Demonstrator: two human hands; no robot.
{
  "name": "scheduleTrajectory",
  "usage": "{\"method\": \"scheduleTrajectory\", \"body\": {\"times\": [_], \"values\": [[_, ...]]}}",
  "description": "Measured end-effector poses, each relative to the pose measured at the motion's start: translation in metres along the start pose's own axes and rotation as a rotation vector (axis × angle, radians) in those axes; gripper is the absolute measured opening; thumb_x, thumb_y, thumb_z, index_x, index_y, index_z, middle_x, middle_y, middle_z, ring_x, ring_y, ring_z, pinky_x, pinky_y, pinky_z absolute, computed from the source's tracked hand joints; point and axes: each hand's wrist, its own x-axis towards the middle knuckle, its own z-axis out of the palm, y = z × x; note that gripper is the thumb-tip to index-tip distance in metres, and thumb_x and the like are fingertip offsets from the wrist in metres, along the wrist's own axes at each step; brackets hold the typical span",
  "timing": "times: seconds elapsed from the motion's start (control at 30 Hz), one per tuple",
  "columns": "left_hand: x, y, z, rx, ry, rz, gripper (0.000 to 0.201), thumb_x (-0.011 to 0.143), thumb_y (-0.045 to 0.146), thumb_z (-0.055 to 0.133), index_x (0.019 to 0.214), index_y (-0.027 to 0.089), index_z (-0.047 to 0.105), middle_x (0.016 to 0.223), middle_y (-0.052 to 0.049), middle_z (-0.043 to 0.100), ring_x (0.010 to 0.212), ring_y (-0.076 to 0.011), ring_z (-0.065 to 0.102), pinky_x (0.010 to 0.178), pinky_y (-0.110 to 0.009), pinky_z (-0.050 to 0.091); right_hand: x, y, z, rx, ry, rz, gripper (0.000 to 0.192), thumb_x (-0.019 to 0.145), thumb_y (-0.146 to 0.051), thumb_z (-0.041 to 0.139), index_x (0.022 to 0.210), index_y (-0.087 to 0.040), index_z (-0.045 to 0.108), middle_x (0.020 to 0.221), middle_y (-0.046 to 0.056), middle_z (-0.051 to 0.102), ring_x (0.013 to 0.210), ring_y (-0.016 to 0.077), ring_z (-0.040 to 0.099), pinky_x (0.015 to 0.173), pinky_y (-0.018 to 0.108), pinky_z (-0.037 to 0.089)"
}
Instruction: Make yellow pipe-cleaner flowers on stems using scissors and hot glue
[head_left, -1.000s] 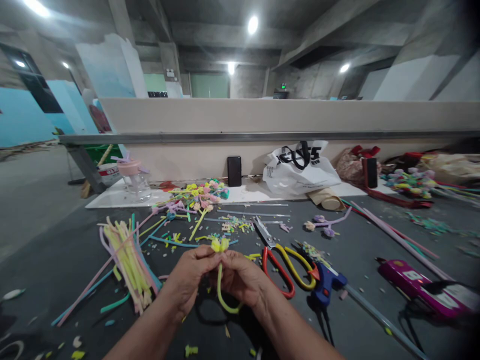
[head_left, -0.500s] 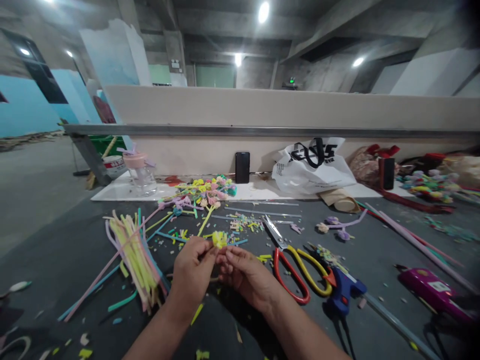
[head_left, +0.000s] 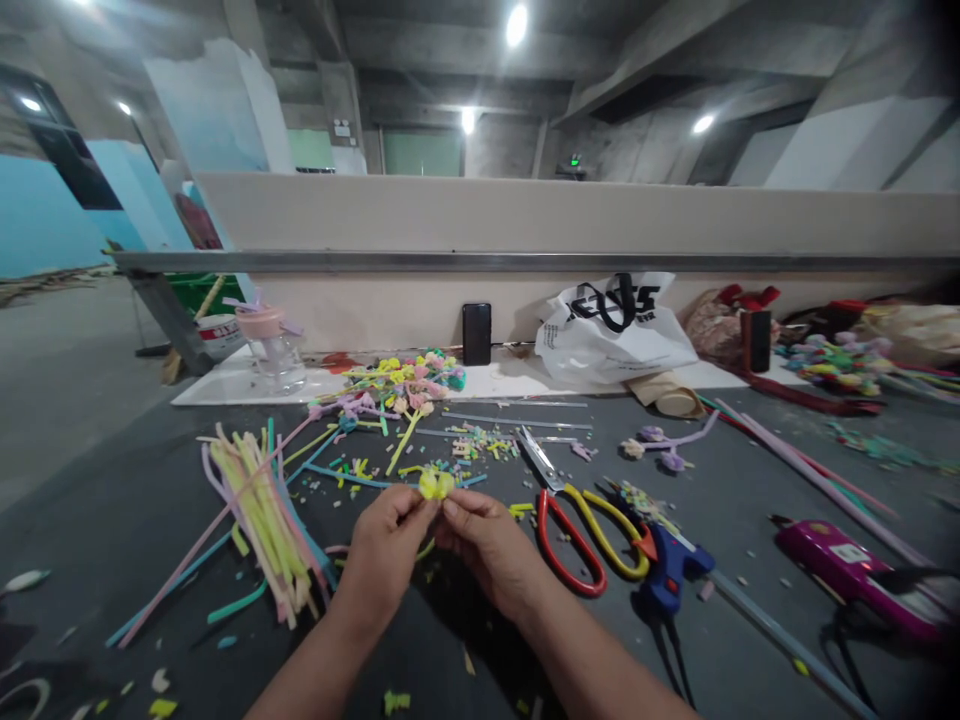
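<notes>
Between both sets of fingertips is a small yellow pipe-cleaner flower [head_left: 436, 485], held up above the dark tabletop. My left hand [head_left: 390, 545] pinches its left side with thumb and forefinger. My right hand [head_left: 491, 545] pinches it from the right, its other fingers curled below. A greenish stem shows in part beneath the hands. To the left lies a bundle of pastel pipe cleaners [head_left: 259, 525]. Scissors [head_left: 551, 475] with one red and one yellow handle lie open right of my right hand.
A blue glue gun [head_left: 675, 570] and a purple tool [head_left: 840, 570] lie on the right. Finished pipe-cleaner flowers [head_left: 409, 380] are heaped at the back. Behind stand a clear cup [head_left: 274, 355], a phone [head_left: 476, 335] and a white bag [head_left: 611, 335]. Cut scraps [head_left: 487, 443] litter the table.
The yellow flower has turned and looks more spread, in two lobes. My right fingertips have closed in on it. The whole view has shifted slightly, with things sitting further left.
</notes>
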Motion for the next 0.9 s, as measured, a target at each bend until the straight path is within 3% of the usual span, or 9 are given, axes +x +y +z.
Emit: {"method": "scheduleTrajectory", "body": {"times": [0.1,0.23,0.37,0.6,0.8,0.9], "values": [[0.003,0.002,0.000,-0.364,-0.100,-0.241,0.021,0.071,0.035,0.059,0.066,0.015,0.060,0.060,0.002,0.057,0.058,-0.0126,0.050,0.058,-0.023,0.038,-0.001,-0.001,0.000,-0.051,0.091,0.003,0.024,0.064,-0.027,0.075,0.085,-0.015,0.071,0.070,0.001,0.065,0.057,0.0087,0.050,0.062,0.023,0.038],[0.004,0.001,0.000,-0.625,-0.237,-0.402,0.025,0.066,0.037,0.066,0.065,0.013,0.061,0.055,0.001,0.058,0.052,-0.0102,0.048,0.053,-0.020,0.036,-0.004,-0.005,0.002,-0.099,0.109,-0.020,0.021,0.063,-0.028,0.075,0.081,-0.016,0.072,0.065,0.000,0.065,0.058,0.0094,0.051,0.063,0.024,0.039],[0.004,-0.003,-0.002,-0.669,-0.296,-0.452,0.028,0.065,0.038,0.069,0.065,0.011,0.063,0.053,0.000,0.057,0.050,-0.0080,0.046,0.050,-0.018,0.034,-0.006,-0.008,0.001,-0.121,0.055,-0.032,0.014,0.064,-0.026,0.075,0.071,-0.015,0.071,0.060,-0.002,0.063,0.057,0.0091,0.052,0.065,0.024,0.039],[0.004,-0.008,-0.006,-0.733,-0.425,-0.485,0.032,0.062,0.038,0.072,0.058,0.009,0.058,0.049,0.002,0.049,0.045,-0.0053,0.040,0.045,-0.017,0.029,-0.005,-0.006,-0.001,-0.030,0.028,0.032,0.018,0.055,-0.020,0.078,0.069,-0.013,0.069,0.060,0.002,0.065,0.058,0.0146,0.060,0.062,0.028,0.045],[0.000,-0.015,-0.005,-0.826,-0.529,-0.631,0.035,0.055,0.033,0.079,0.072,0.009,0.060,0.056,0.001,0.053,0.046,-0.0063,0.048,0.047,-0.019,0.038,-0.006,-0.006,-0.001,-0.017,-0.068,0.067,0.016,0.059,-0.020,0.075,0.067,-0.011,0.066,0.058,0.002,0.062,0.050,0.0113,0.056,0.052,0.025,0.045],[-0.001,-0.017,-0.003,-0.837,-0.533,-0.634,0.035,0.055,0.034,0.078,0.072,0.010,0.059,0.054,0.002,0.051,0.043,-0.0062,0.048,0.044,-0.019,0.039,-0.007,-0.007,0.000,-0.023,-0.070,0.070,0.017,0.059,-0.021,0.075,0.067,-0.011,0.065,0.058,0.002,0.062,0.051,0.0116,0.055,0.051,0.025,0.045]]}}
